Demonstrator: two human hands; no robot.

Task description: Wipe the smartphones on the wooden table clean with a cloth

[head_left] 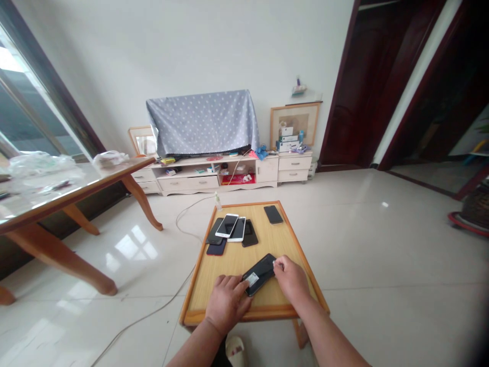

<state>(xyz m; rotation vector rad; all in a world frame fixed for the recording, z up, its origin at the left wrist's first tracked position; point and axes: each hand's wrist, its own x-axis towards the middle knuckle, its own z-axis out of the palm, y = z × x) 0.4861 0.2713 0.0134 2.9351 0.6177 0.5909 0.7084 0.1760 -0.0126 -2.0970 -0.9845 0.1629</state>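
Observation:
A dark smartphone (263, 269) lies slantwise on the small wooden table, its glossy back up with a pale label (252, 279) near the lower end. My left hand (228, 300) grips that lower left end, fingers over the edge by the label. At the phone's right edge, my right hand (291, 278) is closed in a pinch. A tiny whitish bit shows at its fingertips, too small to name. Beyond the hands, several phones overlap in a group, with a white phone (227, 225) on top. A black phone (272, 214) lies alone near the far right corner.
The wooden table (229, 265) has a raised rim. A small bottle (217, 201) stands just past its far left corner. A cable (160, 308) runs across the floor on the left. A larger table (114, 171) stands at left, and a white cabinet (191, 183) lines the wall.

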